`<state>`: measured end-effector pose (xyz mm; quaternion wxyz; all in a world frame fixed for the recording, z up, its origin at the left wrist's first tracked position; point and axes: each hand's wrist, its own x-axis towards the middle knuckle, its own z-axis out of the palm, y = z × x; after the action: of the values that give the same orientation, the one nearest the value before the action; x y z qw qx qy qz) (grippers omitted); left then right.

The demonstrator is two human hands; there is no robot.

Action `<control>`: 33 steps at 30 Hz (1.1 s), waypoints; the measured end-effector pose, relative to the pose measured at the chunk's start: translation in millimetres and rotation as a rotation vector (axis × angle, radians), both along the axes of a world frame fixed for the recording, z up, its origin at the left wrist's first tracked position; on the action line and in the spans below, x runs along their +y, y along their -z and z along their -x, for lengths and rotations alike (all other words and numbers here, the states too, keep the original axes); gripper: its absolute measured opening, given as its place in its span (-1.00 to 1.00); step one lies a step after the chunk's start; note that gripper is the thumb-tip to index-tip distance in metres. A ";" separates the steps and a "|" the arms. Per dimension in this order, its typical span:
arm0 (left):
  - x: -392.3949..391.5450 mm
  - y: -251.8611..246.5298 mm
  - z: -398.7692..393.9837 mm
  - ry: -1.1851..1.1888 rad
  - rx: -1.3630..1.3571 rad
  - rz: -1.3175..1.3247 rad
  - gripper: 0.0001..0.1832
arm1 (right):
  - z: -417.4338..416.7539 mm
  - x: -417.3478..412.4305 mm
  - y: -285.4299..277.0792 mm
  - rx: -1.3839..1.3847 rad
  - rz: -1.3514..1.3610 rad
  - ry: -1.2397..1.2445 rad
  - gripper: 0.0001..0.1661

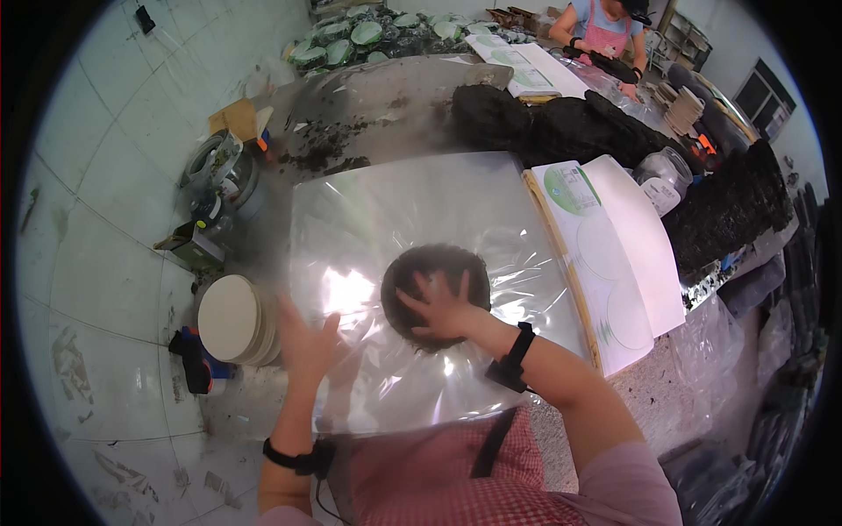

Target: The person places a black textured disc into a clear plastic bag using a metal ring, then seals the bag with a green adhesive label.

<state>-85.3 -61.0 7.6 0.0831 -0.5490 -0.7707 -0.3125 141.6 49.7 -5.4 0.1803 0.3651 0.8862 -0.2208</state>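
A round dark disc (402, 322), probably dried seaweed, lies on clear plastic film (368, 204) spread over the table before me. My right hand (441, 304) rests palm down on the disc with its fingers spread, and hides part of it. Over the left side of the film is my left hand (309, 338), fingers apart and nothing in it. Just left of that hand stands a stack of round cream-coloured discs (228, 319); whether the fingertips touch the stack I cannot tell.
Printed label sheets (595, 250) and white sheets (635, 243) border the film on the right. Beyond lie dark seaweed masses (566, 128) and a clear plastic jar (664, 167). A tiled wall (105, 263) closes the left side. Another person (608, 39) works at the far right.
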 end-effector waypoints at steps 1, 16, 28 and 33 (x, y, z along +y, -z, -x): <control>-21.3 13.3 18.6 -0.083 0.054 0.069 -0.20 | 2.0 0.2 2.4 -0.009 -0.041 -0.018 -0.07; -20.8 -4.6 -56.0 0.575 -0.600 -0.109 -0.24 | 6.0 -8.5 -6.4 0.116 -0.242 -0.022 -0.18; 65.5 25.4 -93.2 0.583 -0.208 0.265 -0.41 | -71.6 28.7 -62.7 0.807 0.058 0.526 -0.56; 72.3 5.3 -107.5 0.679 -0.031 0.538 -0.16 | -58.7 14.3 11.2 0.461 -0.477 0.422 -0.42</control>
<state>22.2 11.3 2.3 -0.1821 -0.7689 -0.6014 -0.1180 200.3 64.1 -16.6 -0.1627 0.5118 0.8354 -0.1169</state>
